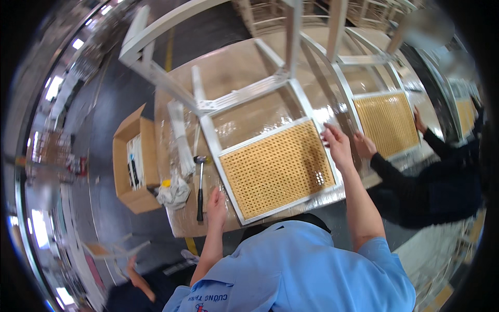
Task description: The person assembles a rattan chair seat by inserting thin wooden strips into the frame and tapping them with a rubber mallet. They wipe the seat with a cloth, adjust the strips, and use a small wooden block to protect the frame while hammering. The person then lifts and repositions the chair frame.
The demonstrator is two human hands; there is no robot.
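Observation:
A white chair frame [210,135] lies on the table in front of me, its legs pointing away. Set into its near part is a woven cane panel [275,169] with white edging. Beside the panel's near left edge, my left hand [217,210] has its fingers curled together; whether anything is in them is hidden. Over the frame's right rail, my right hand [338,148] has bent fingers drawn together as in a pinch, and what they hold, if anything, is too small to make out. Left of the frame lies a hammer [200,190] with a black handle.
White strips [179,138] and a crumpled white cloth [175,192] lie on the plastic-covered table [234,67]. An open cardboard box [150,156] stands at its left. On the right, a co-worker's hands [367,145] are at another cane-panelled chair frame [387,122]. Another person's hand [136,274] shows lower left.

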